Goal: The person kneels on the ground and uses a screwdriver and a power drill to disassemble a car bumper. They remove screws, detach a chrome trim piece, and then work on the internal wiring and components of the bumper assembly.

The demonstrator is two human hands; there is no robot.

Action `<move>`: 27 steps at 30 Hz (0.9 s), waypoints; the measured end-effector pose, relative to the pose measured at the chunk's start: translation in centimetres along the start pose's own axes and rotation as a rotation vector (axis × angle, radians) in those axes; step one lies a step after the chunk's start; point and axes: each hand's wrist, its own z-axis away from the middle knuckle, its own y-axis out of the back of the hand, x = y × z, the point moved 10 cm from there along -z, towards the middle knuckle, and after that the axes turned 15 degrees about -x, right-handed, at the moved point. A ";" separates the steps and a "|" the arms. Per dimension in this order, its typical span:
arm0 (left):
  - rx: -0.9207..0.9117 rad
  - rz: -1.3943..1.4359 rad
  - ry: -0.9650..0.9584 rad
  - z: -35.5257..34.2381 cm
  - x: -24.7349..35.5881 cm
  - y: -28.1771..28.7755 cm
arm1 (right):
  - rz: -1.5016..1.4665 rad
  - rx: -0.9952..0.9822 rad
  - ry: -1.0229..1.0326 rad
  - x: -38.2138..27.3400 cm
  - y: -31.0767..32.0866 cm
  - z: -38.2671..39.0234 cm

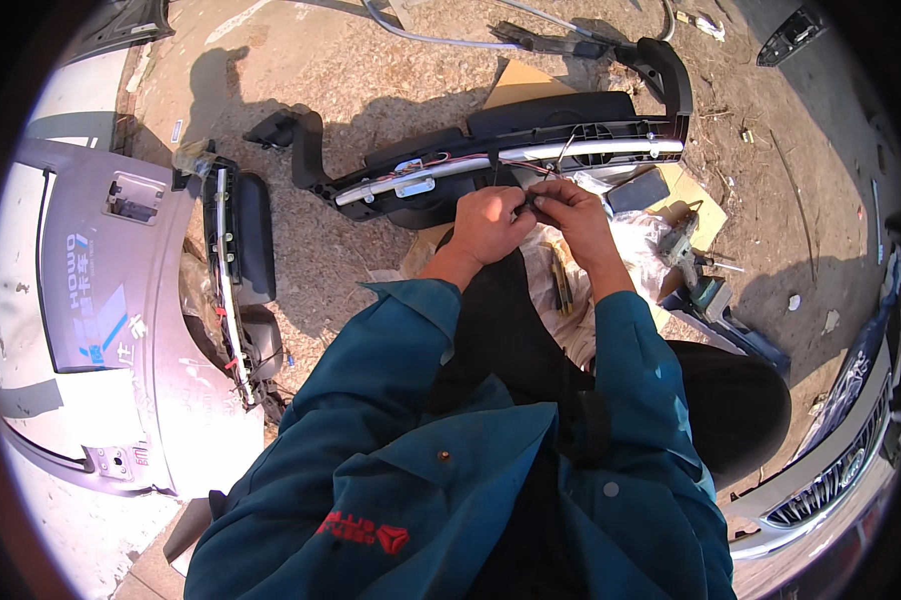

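Note:
My left hand (491,224) is closed, its fingers bent round a small dark piece whose kind I cannot make out. Fingertips of my right hand (575,214) pinch at the same piece from the other side. Just beyond both hands lies a long black vehicle-part assembly (553,108), with a curved arm at each end. A silver metal tube (379,190) runs along it, and thin wires (449,158) lie loose over the tube. Below my right hand, a tool with yellow-and-black handles (561,280) rests on crumpled clear plastic sheeting (546,262).
At the right lie a power tool (709,292), a dark flat rectangular object (639,190) and cardboard (709,208). A second black assembly (257,235) lies at the left, beside a pale lilac vehicle door (161,330). A vehicle grille (833,492) shows at the lower right.

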 end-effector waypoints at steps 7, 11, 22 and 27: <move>-0.010 -0.045 -0.020 0.4 -0.1 -0.2 | -0.045 0.042 -0.049 0.5 -0.2 -0.3; -0.011 -0.024 -0.025 0.6 0.1 -0.1 | -0.097 0.055 -0.046 1.1 0.0 -0.3; 0.041 0.136 0.112 3.1 -1.7 -0.3 | -0.424 0.179 0.156 2.0 4.5 -0.4; 0.059 0.295 0.085 2.9 -0.9 0.3 | -0.427 0.129 0.006 3.7 -0.1 -0.1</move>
